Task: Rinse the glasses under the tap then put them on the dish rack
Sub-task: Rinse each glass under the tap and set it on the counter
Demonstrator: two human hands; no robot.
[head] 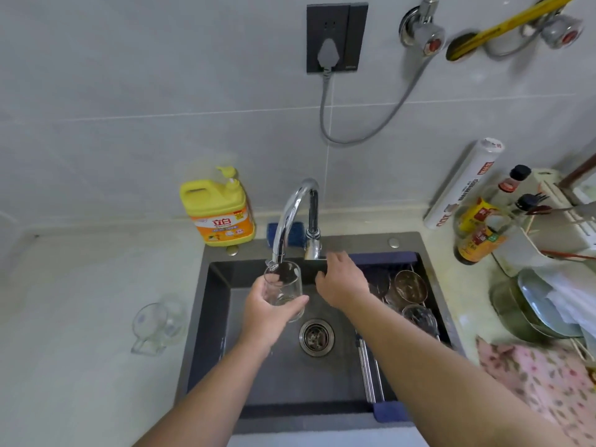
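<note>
Clear glassware [159, 322] lies on the counter [80, 301]. Over the sink [213, 317], the left hand [267, 314] grips a glass [283, 290] under the tap [290, 214]. The right hand [342, 282], fingers bent, is at the tap's base; I cannot tell whether it grips anything. The dish rack [371, 375] holds 2 glasses [410, 285].

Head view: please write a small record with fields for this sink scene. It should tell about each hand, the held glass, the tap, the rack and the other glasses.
left hand: grips the glass, mouth up, under the tap spout
right hand: fingers relaxed, at the tap base; contact unclear
water: flow cannot be told
dish rack: lies over the right side of the sink
rack glasses: at least two, on the dish rack
counter glass: on the counter left of the sink
detergent bottle: yellow, behind the sink's left corner
</note>
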